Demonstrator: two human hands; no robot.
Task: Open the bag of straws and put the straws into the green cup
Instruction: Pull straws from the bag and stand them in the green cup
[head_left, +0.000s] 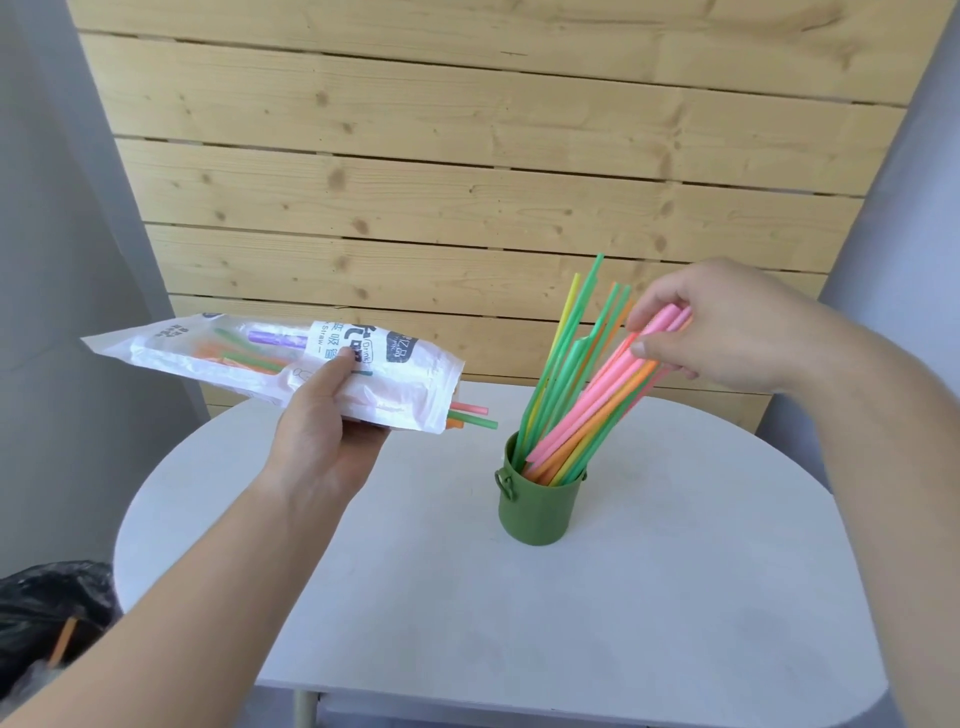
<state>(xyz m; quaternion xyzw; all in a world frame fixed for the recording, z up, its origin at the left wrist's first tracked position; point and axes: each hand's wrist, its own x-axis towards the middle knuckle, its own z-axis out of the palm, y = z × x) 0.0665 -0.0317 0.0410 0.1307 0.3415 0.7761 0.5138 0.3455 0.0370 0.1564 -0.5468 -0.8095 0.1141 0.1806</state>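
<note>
Our right hand (727, 338) pinches straws (597, 405) to seat them in the green cup (540, 512); at nine o'clock our left hand (322, 436) grips the bag (234, 358) level.

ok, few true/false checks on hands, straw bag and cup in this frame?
1. The left hand holds the white plastic straw bag above the white rounded table. True.
2. That bag is empty. False: coloured straws show inside, some poking from its open end.
3. The right hand pinches a bunch of pink and orange plastic straws whose lower ends sit in the green cylindrical cup. True.
4. The cup lies on its side. False: it stands upright on the table.
</note>
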